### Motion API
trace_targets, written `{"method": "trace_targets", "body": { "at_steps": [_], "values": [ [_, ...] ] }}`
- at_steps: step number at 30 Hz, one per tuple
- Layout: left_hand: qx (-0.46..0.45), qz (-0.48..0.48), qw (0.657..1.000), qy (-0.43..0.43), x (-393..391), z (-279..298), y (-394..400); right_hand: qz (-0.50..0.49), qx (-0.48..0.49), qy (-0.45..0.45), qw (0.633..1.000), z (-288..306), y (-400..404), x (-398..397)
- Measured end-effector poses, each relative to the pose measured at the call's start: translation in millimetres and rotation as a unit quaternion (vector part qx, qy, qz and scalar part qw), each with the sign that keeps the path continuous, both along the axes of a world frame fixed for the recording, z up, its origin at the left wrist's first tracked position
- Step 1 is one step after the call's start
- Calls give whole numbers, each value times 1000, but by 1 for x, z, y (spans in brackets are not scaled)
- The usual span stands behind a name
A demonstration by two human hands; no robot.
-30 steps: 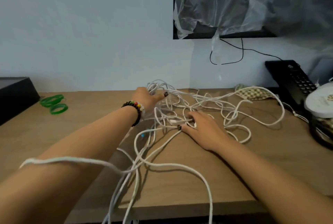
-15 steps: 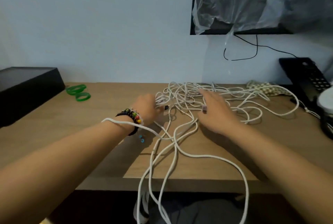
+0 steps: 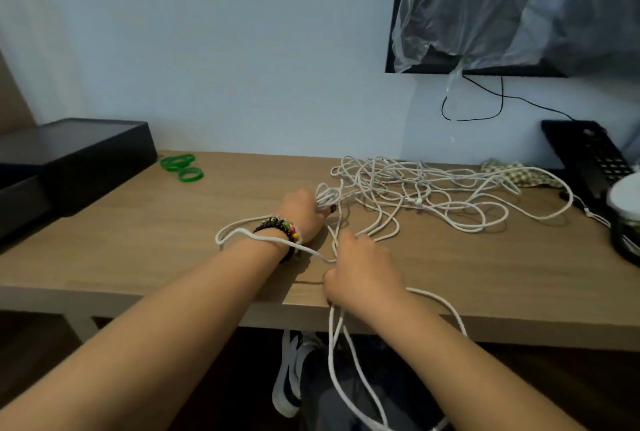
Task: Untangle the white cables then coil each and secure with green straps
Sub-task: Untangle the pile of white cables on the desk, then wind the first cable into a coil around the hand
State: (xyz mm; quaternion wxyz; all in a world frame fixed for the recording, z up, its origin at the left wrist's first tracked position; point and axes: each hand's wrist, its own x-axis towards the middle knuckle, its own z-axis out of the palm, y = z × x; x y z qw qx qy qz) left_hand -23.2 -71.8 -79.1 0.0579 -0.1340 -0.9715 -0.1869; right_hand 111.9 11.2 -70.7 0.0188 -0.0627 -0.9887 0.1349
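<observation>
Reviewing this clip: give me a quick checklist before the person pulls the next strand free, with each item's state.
1. Left hand grips a bunch of white cables: ok.
2. Right hand holds strands near the desk edge: ok.
3. Left wrist free of cable: not ok, a strand loops over it.
4. Tangle loosened: not ok.
5. Green straps within view, unused: ok.
6. Which strand belongs to which cable: cannot tell.

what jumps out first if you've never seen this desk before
The sprawling tangle of white cables across the middle and right of the wooden desk, with strands hanging over its front edge. Both hands are in it: the left hand, with a beaded bracelet on its wrist, grips a small bunch, and the right hand holds strands near the front edge. The green straps lie apart at the back left, beside a black box.
</observation>
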Motion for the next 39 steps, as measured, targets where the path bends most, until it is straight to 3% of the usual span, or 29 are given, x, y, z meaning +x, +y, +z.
{"method": "trace_targets", "body": {
  "at_steps": [6, 14, 17, 21, 26, 29, 31, 33, 35, 37, 39],
  "values": [
    [-60, -48, 996, 51, 6, -11, 2, 18, 68, -17, 997, 38, 47, -22],
    [-49, -100, 990, 87, 7, -17, 0, -5, 86, 149, 985, 150, 114, -77],
    [16, -128, 988, 85, 12, -18, 1, -32, 69, 243, 967, 159, 132, -111],
    [168, -181, 966, 71, 15, -21, 0, -52, 91, 361, 926, 100, 167, -145],
    [385, -128, 912, 49, 18, -12, 0, -83, 167, 244, 952, 0, 197, -148],
    [421, -88, 901, 61, 15, -10, -1, -90, 241, 160, 953, -8, 188, -141],
    [395, -90, 912, 72, 13, -7, -2, -74, 185, 188, 962, 4, 177, -131],
    [329, -122, 932, 90, 8, 3, -4, -21, 38, 235, 971, 21, 163, -117],
    [280, -159, 936, 141, 3, 26, -5, 56, -130, 220, 965, 42, 139, -99],
    [280, -184, 916, 219, -1, 57, -1, 125, -264, 183, 939, 57, 117, -90],
    [339, -200, 882, 259, -1, 87, 5, 183, -382, 165, 891, 63, 95, -93]
  ]
}}
